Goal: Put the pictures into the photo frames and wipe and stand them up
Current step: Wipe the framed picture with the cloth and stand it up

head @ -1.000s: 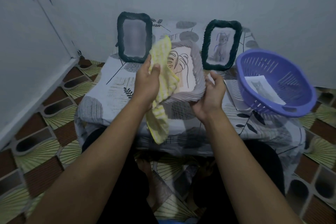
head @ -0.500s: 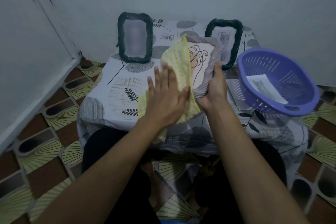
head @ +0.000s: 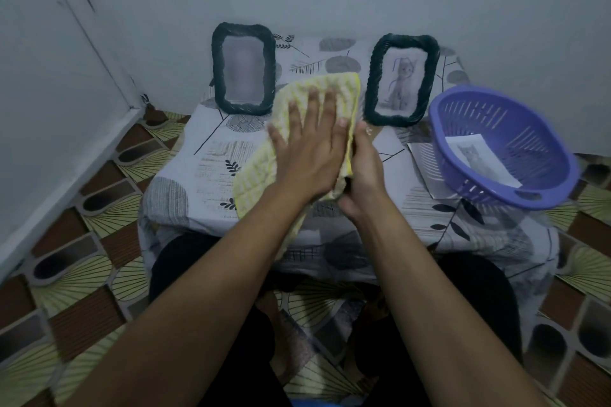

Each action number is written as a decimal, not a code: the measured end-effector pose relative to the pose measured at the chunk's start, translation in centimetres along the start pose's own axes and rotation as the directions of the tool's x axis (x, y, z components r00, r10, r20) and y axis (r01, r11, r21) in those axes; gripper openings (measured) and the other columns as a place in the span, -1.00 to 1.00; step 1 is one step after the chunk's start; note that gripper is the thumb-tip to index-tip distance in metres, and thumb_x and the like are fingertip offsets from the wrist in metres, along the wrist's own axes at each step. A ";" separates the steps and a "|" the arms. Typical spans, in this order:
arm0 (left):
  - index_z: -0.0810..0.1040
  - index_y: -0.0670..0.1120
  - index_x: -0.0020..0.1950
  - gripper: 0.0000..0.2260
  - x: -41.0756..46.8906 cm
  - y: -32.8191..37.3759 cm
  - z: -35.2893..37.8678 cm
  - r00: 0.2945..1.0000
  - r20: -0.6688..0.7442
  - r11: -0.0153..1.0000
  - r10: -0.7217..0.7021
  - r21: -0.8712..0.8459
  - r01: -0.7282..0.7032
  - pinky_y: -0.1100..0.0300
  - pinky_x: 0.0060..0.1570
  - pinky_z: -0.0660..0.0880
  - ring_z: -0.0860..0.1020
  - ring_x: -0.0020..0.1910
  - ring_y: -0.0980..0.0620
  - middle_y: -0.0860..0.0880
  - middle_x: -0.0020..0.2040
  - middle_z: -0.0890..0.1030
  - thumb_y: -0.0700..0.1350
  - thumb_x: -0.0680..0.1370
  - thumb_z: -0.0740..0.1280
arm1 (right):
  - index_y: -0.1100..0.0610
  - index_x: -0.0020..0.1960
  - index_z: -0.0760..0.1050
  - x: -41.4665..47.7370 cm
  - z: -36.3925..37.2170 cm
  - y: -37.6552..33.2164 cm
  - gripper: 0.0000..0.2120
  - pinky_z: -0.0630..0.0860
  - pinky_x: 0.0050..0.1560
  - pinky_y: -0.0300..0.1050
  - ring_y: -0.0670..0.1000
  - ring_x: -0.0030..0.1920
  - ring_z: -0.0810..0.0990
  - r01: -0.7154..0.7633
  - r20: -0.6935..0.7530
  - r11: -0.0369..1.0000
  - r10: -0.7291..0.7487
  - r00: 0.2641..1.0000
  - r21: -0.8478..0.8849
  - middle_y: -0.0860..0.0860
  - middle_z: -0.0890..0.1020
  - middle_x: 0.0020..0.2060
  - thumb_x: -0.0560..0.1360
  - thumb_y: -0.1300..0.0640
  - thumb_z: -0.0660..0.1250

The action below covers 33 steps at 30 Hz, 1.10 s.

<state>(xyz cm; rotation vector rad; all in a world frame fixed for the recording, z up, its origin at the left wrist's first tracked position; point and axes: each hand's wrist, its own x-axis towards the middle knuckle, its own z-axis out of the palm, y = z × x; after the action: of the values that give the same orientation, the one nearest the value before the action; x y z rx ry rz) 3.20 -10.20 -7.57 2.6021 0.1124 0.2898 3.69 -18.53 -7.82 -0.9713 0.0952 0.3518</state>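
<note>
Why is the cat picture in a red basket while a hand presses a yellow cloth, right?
Not red: the head view shows a purple basket holding the cat picture, while the left hand presses the yellow cloth.

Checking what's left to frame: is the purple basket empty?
Not empty: the purple basket holds one cat picture, lying flat on its bottom.

the left hand (head: 307, 149) lies on the cloth (head: 258, 172), the right hand (head: 363, 172) touching its right side. behind the hands, the left frame (head: 271, 69) and the right frame (head: 373, 76) stand on the table (head: 205, 155). far right of them, the basket (head: 515, 129) holds a picture (head: 479, 158).
</note>
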 end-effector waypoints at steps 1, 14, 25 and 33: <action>-0.26 0.13 0.61 -0.43 -0.4 0.1 0.1 0.997 0.000 0.997 0.076 -0.001 -0.076 -0.23 0.49 -0.35 -0.30 0.58 -0.05 0.08 0.62 -0.26 0.24 0.61 -0.31 | 0.13 0.30 0.54 0.0 0.0 -0.4 -0.56 0.57 0.21 0.05 0.10 0.17 0.66 0.023 -0.013 1.000 -0.023 1.000 -0.020 0.12 0.68 0.14 0.69 -0.12 0.05; -0.30 0.17 0.59 -0.47 0.3 -4.4 0.3 0.988 -0.050 0.989 -0.147 0.012 0.147 -0.31 0.46 -0.29 -0.31 0.57 -0.16 0.02 0.60 -0.35 0.23 0.67 -0.19 | 0.26 0.33 0.48 -1.0 -1.0 -0.2 -0.55 0.56 0.25 0.14 0.20 0.21 0.62 0.106 -0.108 0.968 -0.134 0.985 -0.229 0.24 0.63 0.18 0.71 -0.04 0.04; -0.31 0.08 0.55 -0.45 -3.0 -2.4 1.2 0.949 0.092 0.951 0.302 0.046 -0.307 0.00 0.56 -0.20 -0.26 0.59 0.01 0.07 0.62 -0.22 0.10 0.59 -0.22 | 0.18 0.09 0.60 -0.4 -0.5 -1.7 -0.61 0.64 -0.02 -0.13 -0.03 -0.08 0.71 0.139 -0.162 0.910 -0.216 0.963 -0.390 0.03 0.72 -0.11 0.71 0.00 0.06; -0.28 0.28 0.56 -0.47 -3.3 -3.7 1.7 0.971 0.019 0.955 0.238 0.177 -0.238 -0.29 0.50 -0.19 -0.23 0.60 -0.02 0.18 0.61 -0.23 0.27 0.60 -0.25 | 0.13 -0.03 0.59 -1.1 -1.3 -0.3 -0.55 0.59 -0.07 -0.09 -0.06 -0.15 0.64 0.109 -0.143 0.871 -0.200 0.969 -0.480 -0.03 0.67 -0.19 0.68 -0.14 0.05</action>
<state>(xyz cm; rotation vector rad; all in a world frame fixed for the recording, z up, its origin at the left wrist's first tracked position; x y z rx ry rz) 0.23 -8.28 -11.43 2.7958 -0.1851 0.3838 2.89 -19.98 -8.04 -1.4867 0.1057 0.1299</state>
